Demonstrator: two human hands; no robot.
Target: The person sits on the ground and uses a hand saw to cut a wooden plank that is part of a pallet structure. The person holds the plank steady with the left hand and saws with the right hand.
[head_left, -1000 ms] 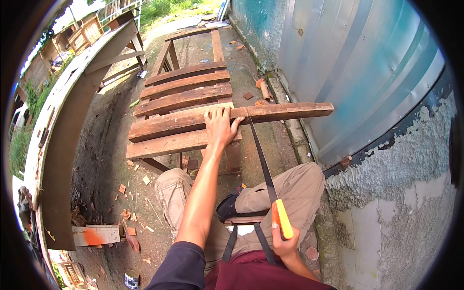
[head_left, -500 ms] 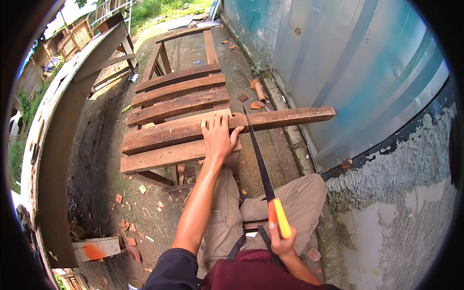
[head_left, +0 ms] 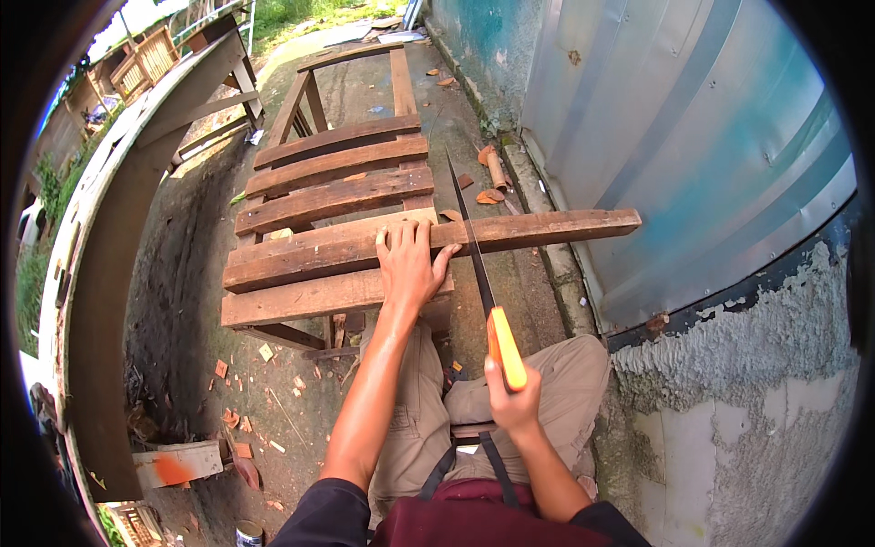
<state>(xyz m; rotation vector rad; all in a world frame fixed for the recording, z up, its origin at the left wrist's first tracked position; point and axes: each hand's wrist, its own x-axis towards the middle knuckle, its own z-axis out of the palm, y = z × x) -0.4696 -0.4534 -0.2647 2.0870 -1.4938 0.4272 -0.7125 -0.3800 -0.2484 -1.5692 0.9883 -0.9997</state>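
A long reddish-brown wooden beam (head_left: pixel 556 230) lies across a slatted wooden frame (head_left: pixel 337 178), its right end sticking out past the frame. My left hand (head_left: pixel 410 269) bears down on the beam, fingers over its top and thumb toward the right. In my right hand (head_left: pixel 513 397) is the yellow and orange handle of a handsaw (head_left: pixel 507 351). The saw's dark blade crosses the beam just right of my left thumb, its tip pointing away from me. Whether the teeth sit in a cut is too small to tell.
A corrugated metal sheet (head_left: pixel 674 155) stands along the right, above a rough plastered wall (head_left: pixel 729 383). At the left runs a long pale wooden bench (head_left: pixel 105 319). Wood scraps (head_left: pixel 243 449) and dry leaves (head_left: pixel 490 196) litter the ground. A can (head_left: pixel 248 533) sits at lower left.
My right hand and the saw have moved forward, away from me, so more of the blade reaches past the beam. My left hand stays in place on the beam.
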